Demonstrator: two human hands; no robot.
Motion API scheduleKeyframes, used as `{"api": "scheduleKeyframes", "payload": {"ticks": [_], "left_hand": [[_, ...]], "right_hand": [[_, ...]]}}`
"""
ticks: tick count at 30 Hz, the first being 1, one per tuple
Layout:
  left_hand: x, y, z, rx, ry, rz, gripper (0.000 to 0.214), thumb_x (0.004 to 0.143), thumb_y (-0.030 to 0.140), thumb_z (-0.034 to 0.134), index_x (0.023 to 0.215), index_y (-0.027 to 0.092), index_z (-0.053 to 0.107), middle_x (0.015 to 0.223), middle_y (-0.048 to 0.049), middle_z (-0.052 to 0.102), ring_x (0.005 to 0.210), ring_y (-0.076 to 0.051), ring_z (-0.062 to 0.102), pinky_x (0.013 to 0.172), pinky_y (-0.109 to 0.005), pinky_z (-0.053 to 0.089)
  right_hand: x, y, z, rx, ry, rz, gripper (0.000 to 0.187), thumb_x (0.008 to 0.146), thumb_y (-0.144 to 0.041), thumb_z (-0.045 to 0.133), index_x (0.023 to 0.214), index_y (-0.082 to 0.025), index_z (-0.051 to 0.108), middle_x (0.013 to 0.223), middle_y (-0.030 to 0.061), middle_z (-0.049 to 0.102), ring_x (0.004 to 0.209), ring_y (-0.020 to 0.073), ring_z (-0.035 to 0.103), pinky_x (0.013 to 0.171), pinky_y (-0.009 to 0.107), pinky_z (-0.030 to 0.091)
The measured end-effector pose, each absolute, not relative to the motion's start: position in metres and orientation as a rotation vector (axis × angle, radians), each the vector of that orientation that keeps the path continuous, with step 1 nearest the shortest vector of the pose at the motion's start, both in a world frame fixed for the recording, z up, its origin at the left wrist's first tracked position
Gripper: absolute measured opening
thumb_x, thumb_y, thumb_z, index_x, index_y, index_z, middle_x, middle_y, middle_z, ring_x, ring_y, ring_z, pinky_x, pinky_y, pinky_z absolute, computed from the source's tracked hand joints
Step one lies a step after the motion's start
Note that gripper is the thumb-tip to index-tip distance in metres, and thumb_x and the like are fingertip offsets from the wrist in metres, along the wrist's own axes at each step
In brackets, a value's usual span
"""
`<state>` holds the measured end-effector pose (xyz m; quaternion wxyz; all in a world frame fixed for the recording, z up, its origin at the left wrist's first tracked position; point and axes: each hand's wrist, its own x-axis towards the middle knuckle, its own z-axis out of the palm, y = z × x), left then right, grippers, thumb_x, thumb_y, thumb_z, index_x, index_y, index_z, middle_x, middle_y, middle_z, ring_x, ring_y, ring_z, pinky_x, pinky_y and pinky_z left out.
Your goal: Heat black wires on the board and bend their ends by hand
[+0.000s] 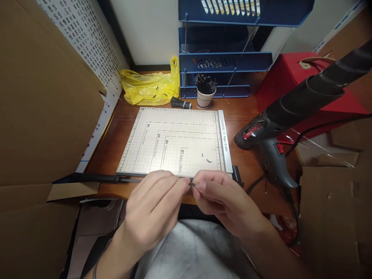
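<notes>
Nearest, two bare hands meet over the table's near edge. The left hand (155, 207) and the right hand (222, 199) pinch one thin dark piece (192, 184) between them: the left fingertips at its left end, the right thumb and forefinger at its right, so the piece bridges the narrow gap. The fingers hide much of it.

Just beyond lies one paper cutter (170, 135), its single black handle (95, 178) reaching left along the near edge. Two dark scraps (209, 161) rest on the board's right half. To the right is one heat gun (270, 147).

Farther off are one tied bundle of black strands (180, 103), one paper cup (204, 100) packed with strands too many to count, one yellow bag (148, 87) on the left, one red box (290, 73) on the right, and one blue rack (226, 62) farthest.
</notes>
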<state>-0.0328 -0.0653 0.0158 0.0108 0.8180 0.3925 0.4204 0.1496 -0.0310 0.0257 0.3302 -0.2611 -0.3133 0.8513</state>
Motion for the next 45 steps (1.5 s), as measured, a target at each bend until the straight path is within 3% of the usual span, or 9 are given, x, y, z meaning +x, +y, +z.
{"api": "scheduleKeyframes", "payload": {"ticks": [6, 15, 21, 25, 28, 30, 34, 40, 45], "left_hand": [[-0.027, -0.068, 0.010, 2.541, 1.240, 1.361, 0.033, 0.083, -0.008, 0.065, 0.111, 0.009, 0.069, 0.089, -0.0097, 0.073, 0.088, -0.022, 0.064, 0.078, -0.036, 0.058], [-0.023, -0.070, 0.006, 2.492, 1.206, 1.481, 0.028, 0.081, -0.014, 0.064, 0.104, 0.002, 0.070, 0.085, -0.0113, 0.069, 0.089, -0.021, 0.062, 0.072, -0.034, 0.057], [-0.021, -0.070, 0.016, 2.410, 1.255, 1.478, 0.030, 0.085, -0.012, 0.063, 0.108, 0.007, 0.068, 0.093, -0.0090, 0.071, 0.094, -0.018, 0.063, 0.083, -0.032, 0.056], [-0.023, -0.071, 0.015, 2.028, 1.438, 1.409, 0.020, 0.094, -0.002, 0.060, 0.101, 0.015, 0.067, 0.088, -0.0022, 0.068, 0.084, -0.012, 0.063, 0.077, -0.025, 0.052], [-0.024, -0.073, 0.011, 1.833, 1.463, 1.280, 0.018, 0.100, 0.005, 0.056, 0.100, 0.019, 0.067, 0.086, 0.0006, 0.067, 0.080, -0.009, 0.062, 0.070, -0.021, 0.049], [-0.025, -0.073, 0.010, 1.807, 1.431, 1.229, 0.017, 0.101, 0.008, 0.056, 0.102, 0.021, 0.068, 0.087, 0.0012, 0.066, 0.079, -0.009, 0.062, 0.070, -0.021, 0.049], [-0.028, -0.072, 0.011, 1.817, 1.348, 1.201, 0.019, 0.101, 0.008, 0.054, 0.106, 0.021, 0.068, 0.088, 0.0014, 0.066, 0.080, -0.009, 0.061, 0.072, -0.021, 0.049], [-0.031, -0.070, 0.013, 1.881, 1.258, 1.142, 0.021, 0.101, 0.008, 0.055, 0.108, 0.023, 0.068, 0.087, 0.0015, 0.066, 0.082, -0.010, 0.060, 0.072, -0.023, 0.048], [-0.026, -0.070, 0.013, 1.869, 1.439, 1.264, 0.022, 0.100, 0.012, 0.059, 0.118, 0.024, 0.063, 0.118, -0.0032, 0.068, 0.113, -0.015, 0.062, 0.100, -0.029, 0.048]], "right_hand": [[0.151, -0.030, 0.027, -0.742, -0.680, 2.371, 0.020, 0.081, -0.028, 0.069, 0.066, -0.017, 0.061, 0.046, -0.0127, 0.023, 0.042, 0.0043, 0.015, 0.043, 0.021, 0.011], [0.148, -0.034, 0.026, -0.797, -0.636, 2.408, 0.021, 0.080, -0.028, 0.069, 0.064, -0.017, 0.060, 0.044, -0.0128, 0.024, 0.041, 0.0042, 0.014, 0.044, 0.022, 0.014], [0.138, -0.049, 0.008, -0.865, -0.728, 2.404, 0.034, 0.082, -0.035, 0.071, 0.058, -0.018, 0.054, 0.049, -0.0100, 0.027, 0.045, 0.0047, 0.017, 0.045, 0.024, 0.012], [0.148, -0.049, 0.011, -0.992, -1.050, 2.022, 0.027, 0.091, -0.036, 0.069, 0.073, -0.017, 0.066, 0.052, -0.0089, 0.034, 0.046, 0.0054, 0.023, 0.043, 0.023, 0.014], [0.154, -0.044, 0.020, -1.038, -1.283, 1.655, 0.011, 0.093, -0.030, 0.073, 0.097, -0.021, 0.076, 0.064, -0.0064, 0.048, 0.054, 0.0059, 0.040, 0.047, 0.020, 0.028], [0.155, -0.040, 0.023, -0.984, -1.368, 1.540, 0.017, 0.094, -0.027, 0.073, 0.111, -0.027, 0.077, 0.076, -0.0040, 0.060, 0.060, 0.0064, 0.050, 0.052, 0.019, 0.038], [0.154, -0.036, 0.021, -0.947, -1.468, 1.373, 0.014, 0.095, -0.022, 0.072, 0.105, -0.029, 0.079, 0.094, -0.0006, 0.072, 0.071, 0.0079, 0.062, 0.061, 0.020, 0.048], [0.159, -0.033, 0.020, -0.954, -1.595, 1.276, 0.007, 0.093, -0.022, 0.074, 0.097, -0.027, 0.077, 0.087, -0.0007, 0.071, 0.077, 0.0115, 0.062, 0.059, 0.023, 0.047], [0.159, -0.033, 0.022, -0.911, -1.713, 1.041, 0.011, 0.093, -0.013, 0.071, 0.096, -0.023, 0.074, 0.084, -0.0018, 0.071, 0.069, 0.0081, 0.057, 0.056, 0.021, 0.044]]}}
